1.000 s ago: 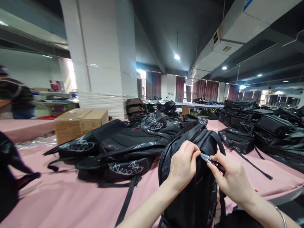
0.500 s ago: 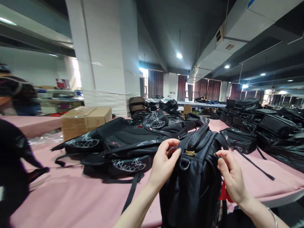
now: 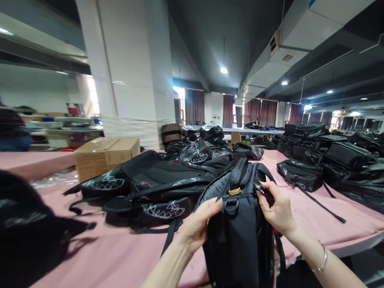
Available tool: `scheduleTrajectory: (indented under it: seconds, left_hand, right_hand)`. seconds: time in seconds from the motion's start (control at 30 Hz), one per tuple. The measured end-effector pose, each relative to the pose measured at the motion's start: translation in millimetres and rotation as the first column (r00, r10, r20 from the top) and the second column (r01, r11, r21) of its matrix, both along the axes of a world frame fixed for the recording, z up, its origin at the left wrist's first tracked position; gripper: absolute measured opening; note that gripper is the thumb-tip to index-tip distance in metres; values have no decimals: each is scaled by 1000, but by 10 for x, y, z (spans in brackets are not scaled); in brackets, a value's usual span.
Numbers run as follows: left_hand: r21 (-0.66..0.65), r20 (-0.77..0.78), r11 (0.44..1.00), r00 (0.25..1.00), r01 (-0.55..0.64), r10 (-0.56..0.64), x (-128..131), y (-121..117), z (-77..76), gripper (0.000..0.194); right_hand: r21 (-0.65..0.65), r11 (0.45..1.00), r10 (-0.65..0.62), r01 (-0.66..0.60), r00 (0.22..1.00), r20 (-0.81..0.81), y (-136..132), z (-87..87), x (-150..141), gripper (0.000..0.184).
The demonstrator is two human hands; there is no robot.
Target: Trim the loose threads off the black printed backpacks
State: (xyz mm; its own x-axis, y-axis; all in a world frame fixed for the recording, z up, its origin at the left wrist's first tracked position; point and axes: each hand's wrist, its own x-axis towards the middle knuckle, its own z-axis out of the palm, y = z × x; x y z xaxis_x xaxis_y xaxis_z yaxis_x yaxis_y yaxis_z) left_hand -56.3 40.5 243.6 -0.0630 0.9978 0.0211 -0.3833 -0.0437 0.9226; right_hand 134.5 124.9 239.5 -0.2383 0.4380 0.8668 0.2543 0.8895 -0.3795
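Observation:
A black backpack (image 3: 240, 240) stands upright at the near edge of the pink table (image 3: 105, 260), with a gold tag and a ring under its top handle. My left hand (image 3: 198, 226) cups its upper left side, fingers curled against the fabric. My right hand (image 3: 276, 208) grips the bag's upper right corner and pinches a small dark tool or zipper pull (image 3: 263, 189); I cannot make out which. A silver bracelet (image 3: 322, 260) sits on my right wrist.
A pile of black backpacks with white scribble print (image 3: 156, 188) lies behind the bag. A cardboard box (image 3: 105, 154) stands at the back left. Stacked black bags (image 3: 330, 156) fill the right. A blurred dark shape (image 3: 27, 232) fills the lower left. A white pillar (image 3: 132, 72) rises behind.
The bag has turned so its gold tag faces me. My left hand dropped from the top to the bag's left side. My right hand rose to the top right corner.

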Motion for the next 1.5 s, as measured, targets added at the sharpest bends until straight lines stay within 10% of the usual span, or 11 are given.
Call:
scheduleTrajectory:
  seconds: [0.13,0.67,0.9,1.13,1.5]
  left_hand:
    - [-60,150,997,988,57,-48,120,-38,-203,41]
    - [-75,-77,997,996,27,-33,406,-77,-368,54]
    - [-109,-67,990,993,94,-102,473,-89,-351,49]
    - [-93,-10,979,983,-182,182,607,22,-244,22]
    - [-82,-58,993,995,-90,86,605,-21,-237,23]
  right_hand:
    - [-15,998,52,-53,997,-49,85,-21,-47,13]
    - [-144,935,310,-325,943,-118,225,-52,47,6]
    - [-163,900,382,-404,912,-152,258,-113,90,9]
    - [-132,926,327,-353,927,-185,354,-159,80,9]
    - [-111,926,341,-361,925,-164,390,-243,148,11]
